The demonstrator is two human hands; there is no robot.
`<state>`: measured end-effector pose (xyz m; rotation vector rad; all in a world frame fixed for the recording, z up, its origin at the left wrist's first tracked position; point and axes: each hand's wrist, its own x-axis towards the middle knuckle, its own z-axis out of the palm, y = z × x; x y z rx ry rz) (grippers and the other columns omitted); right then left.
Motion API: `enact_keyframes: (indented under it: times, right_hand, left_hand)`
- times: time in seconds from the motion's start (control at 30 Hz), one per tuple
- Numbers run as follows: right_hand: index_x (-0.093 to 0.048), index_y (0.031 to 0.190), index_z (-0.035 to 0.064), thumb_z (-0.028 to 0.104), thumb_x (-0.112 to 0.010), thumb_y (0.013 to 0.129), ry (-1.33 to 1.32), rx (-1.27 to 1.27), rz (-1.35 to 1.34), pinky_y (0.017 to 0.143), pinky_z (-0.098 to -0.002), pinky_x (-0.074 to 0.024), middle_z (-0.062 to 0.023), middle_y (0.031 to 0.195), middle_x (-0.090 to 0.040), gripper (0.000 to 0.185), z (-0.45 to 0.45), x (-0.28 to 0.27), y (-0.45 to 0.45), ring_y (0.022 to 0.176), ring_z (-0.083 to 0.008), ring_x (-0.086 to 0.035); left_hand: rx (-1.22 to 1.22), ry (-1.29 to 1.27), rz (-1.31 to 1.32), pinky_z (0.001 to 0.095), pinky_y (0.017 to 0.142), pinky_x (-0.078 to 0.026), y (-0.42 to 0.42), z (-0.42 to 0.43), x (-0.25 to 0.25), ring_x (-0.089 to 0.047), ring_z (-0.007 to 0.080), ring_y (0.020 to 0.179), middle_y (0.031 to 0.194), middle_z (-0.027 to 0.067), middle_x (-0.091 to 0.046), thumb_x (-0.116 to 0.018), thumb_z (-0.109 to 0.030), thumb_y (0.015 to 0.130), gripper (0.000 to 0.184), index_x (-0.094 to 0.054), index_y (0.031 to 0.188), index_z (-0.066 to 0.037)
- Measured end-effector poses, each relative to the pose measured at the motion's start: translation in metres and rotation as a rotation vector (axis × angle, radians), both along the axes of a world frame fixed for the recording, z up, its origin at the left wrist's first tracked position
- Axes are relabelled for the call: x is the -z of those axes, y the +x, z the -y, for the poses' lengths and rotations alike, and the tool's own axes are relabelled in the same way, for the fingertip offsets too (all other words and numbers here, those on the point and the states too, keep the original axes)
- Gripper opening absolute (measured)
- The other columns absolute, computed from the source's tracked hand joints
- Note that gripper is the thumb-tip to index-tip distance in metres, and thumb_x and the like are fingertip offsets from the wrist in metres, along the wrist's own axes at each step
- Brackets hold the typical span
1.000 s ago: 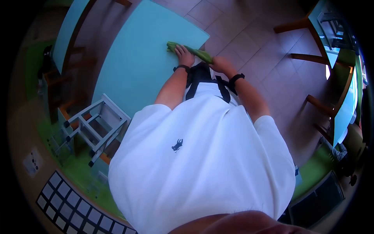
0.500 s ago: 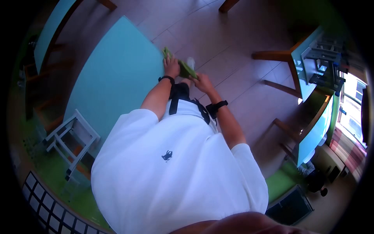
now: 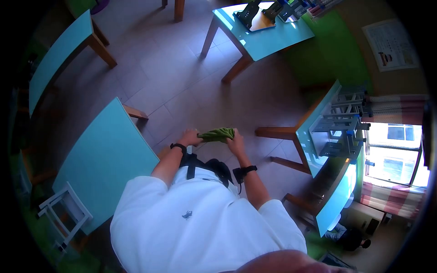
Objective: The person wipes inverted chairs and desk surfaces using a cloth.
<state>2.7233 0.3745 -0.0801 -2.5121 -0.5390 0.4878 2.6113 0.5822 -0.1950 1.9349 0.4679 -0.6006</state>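
A green cloth (image 3: pixel 217 134) is stretched in a bunched strip between my two hands, in front of my waist and above the tiled floor. My left hand (image 3: pixel 189 137) grips its left end with the fingers closed. At the other end, my right hand (image 3: pixel 236 143) is closed round the gathered fabric. The turquoise table (image 3: pixel 100 159) lies just left of my left arm, and the cloth is apart from it.
A folded white frame (image 3: pixel 68 209) rests at the table's near edge. Further turquoise tables stand at upper left (image 3: pixel 63 54), at the top (image 3: pixel 264 41) and right (image 3: pixel 312 145), some bearing grey metal stands (image 3: pixel 341 132). A person (image 3: pixel 350 239) is at lower right by the window.
My view has tilted up, showing more of the room. Both hands and the green cloth have come away from the table's edge, and the cloth is now held level between them.
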Motion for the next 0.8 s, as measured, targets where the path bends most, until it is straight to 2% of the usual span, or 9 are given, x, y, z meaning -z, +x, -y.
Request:
enact_keyframes:
  times: [0.07,0.2,0.27,0.4,0.47,0.5,0.57,0.7,0.8]
  right_hand:
    - [-0.057,0.099,0.0009,0.007,-0.059,0.073,0.057,0.009,-0.004,0.076,-0.0465,-0.0488,-0.024,0.089,-0.064,0.027,0.015,0.013,0.028,0.085,-0.0449,-0.06]
    - [-0.062,0.086,0.0,0.006,-0.058,0.073,0.298,0.118,0.195,0.072,-0.046,-0.0479,-0.0219,0.081,-0.063,0.015,0.027,0.029,0.084,0.081,-0.0433,-0.061]
    - [-0.062,0.088,-0.0001,0.005,-0.057,0.073,0.341,0.113,0.118,0.071,-0.0426,-0.0477,-0.022,0.083,-0.063,0.017,0.025,0.032,0.117,0.081,-0.0415,-0.061]
    - [-0.063,0.094,-0.0015,0.009,-0.055,0.081,0.293,-0.012,-0.165,0.073,-0.0347,-0.0475,-0.0175,0.088,-0.067,0.018,0.011,0.029,0.203,0.085,-0.0339,-0.063]
    - [-0.061,0.097,-0.0027,0.015,-0.053,0.087,0.368,-0.073,-0.353,0.07,-0.0355,-0.0481,-0.0135,0.086,-0.066,0.022,0.008,0.035,0.246,0.083,-0.0293,-0.064]
    - [-0.06,0.101,-0.004,0.021,-0.051,0.092,0.431,-0.142,-0.528,0.067,-0.0362,-0.0487,-0.0095,0.085,-0.066,0.028,0.006,0.037,0.268,0.08,-0.0246,-0.064]
    - [-0.053,0.12,0.0001,0.03,-0.041,0.099,0.492,-0.177,-0.692,0.071,-0.034,-0.051,-0.008,0.103,-0.062,0.039,0.005,0.025,0.31,0.09,-0.0179,-0.061]
    - [-0.04,0.138,0.0089,0.039,-0.037,0.101,0.714,0.071,-1.094,0.087,-0.0394,-0.0518,-0.0095,0.126,-0.054,0.047,0.001,0.038,0.429,0.108,-0.0228,-0.058]
    - [-0.033,0.143,0.0132,0.045,-0.038,0.099,0.721,0.033,-0.999,0.1,-0.0436,-0.0453,-0.0082,0.137,-0.047,0.054,-0.017,0.028,0.511,0.121,-0.0246,-0.053]
  left_hand:
    - [0.152,0.399,0.269,0.0391,0.087,-0.046,0.019,0.011,-0.009,-0.057,0.0383,0.106,0.112,0.0194,-0.063,-0.064,-0.036,0.077,0.035,-0.069,0.097,-0.008]
    - [0.182,0.43,0.449,0.0426,0.096,-0.04,0.068,0.021,-0.003,-0.052,0.0365,0.114,0.117,0.0197,-0.06,-0.062,-0.035,0.08,0.037,-0.068,0.104,-0.008]
    - [-0.017,-0.315,0.187,0.0494,0.098,-0.036,0.1,0.021,-0.017,-0.048,0.0346,0.12,0.122,0.0203,-0.057,-0.06,-0.03,0.082,0.037,-0.064,0.112,-0.008]
    - [-0.356,-0.414,0.414,0.0506,0.094,-0.039,0.163,0.033,0.003,-0.053,0.0363,0.112,0.116,0.0231,-0.057,-0.059,-0.026,0.085,0.035,-0.061,0.113,-0.007]
    - [-0.132,0.507,0.166,0.0456,0.091,-0.043,0.213,0.027,-0.015,-0.054,0.0422,0.109,0.111,0.0241,-0.06,-0.056,-0.024,0.087,0.03,-0.06,0.112,-0.007]
    - [-0.13,0.504,0.199,0.0454,0.089,-0.044,0.236,0.024,-0.009,-0.054,0.0442,0.107,0.108,0.024,-0.061,-0.057,-0.026,0.087,0.03,-0.06,0.11,-0.007]
    - [-0.181,0.358,0.279,0.0464,0.086,-0.046,0.29,0.013,-0.009,-0.056,0.0458,0.104,0.107,0.0246,-0.063,-0.06,-0.029,0.085,0.032,-0.06,0.108,-0.005]
    - [-0.278,0.222,0.258,0.0478,0.08,-0.048,0.398,0.024,-0.065,-0.06,0.0442,0.099,0.105,0.0277,-0.062,-0.066,-0.032,0.081,0.043,-0.057,0.109,-0.001]
    - [-0.322,0.122,0.321,0.0456,0.083,-0.048,0.45,0.025,-0.066,-0.06,0.042,0.103,0.107,0.0281,-0.062,-0.068,-0.033,0.08,0.051,-0.056,0.118,-0.002]
